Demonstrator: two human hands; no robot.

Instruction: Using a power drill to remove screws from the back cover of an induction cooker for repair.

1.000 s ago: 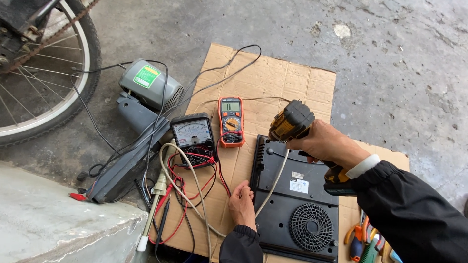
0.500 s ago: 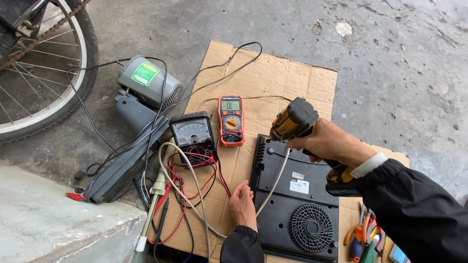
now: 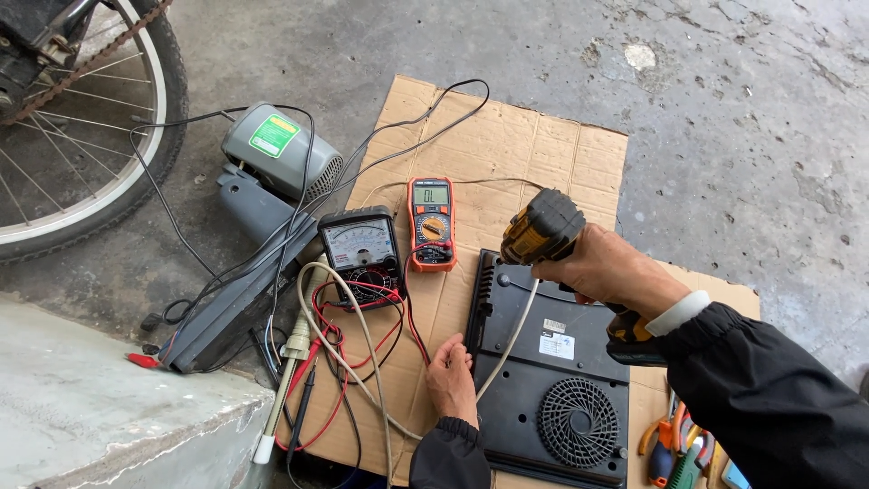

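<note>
- Gripping a yellow-and-black cordless drill (image 3: 543, 228) in the right hand (image 3: 608, 270), fingers wrapped tight round the handle, nose of the tool aimed down at the far left corner of a black appliance (image 3: 552, 380).
- Lying face down on a sheet of brown cardboard (image 3: 507, 154) spread over the concrete floor (image 3: 742, 109): that flat black appliance, underside up, with a round fan grille near its close end and white labels near the middle.
- Resting the left hand (image 3: 450, 378) at the appliance's left edge, fingers curled loosely on the cardboard just beside it, holding nothing that can be made out; a pale power cord (image 3: 509, 337) running past between hand and drill.
- Sitting just left of the drill: an orange digital multimeter (image 3: 432, 223), display facing up, and beside it a black analogue meter (image 3: 361, 254) with a white dial.
- Tangling below the meters: red and black test leads (image 3: 335, 362), plus a beige cable looping toward the near edge.
- Standing off the cardboard to the upper left: a grey electric motor (image 3: 276, 154) with a green label, and a bicycle wheel (image 3: 81, 136) beyond it.
- Poking in at the lower right corner: orange and green tool handles (image 3: 674, 444), partly cut off.
</note>
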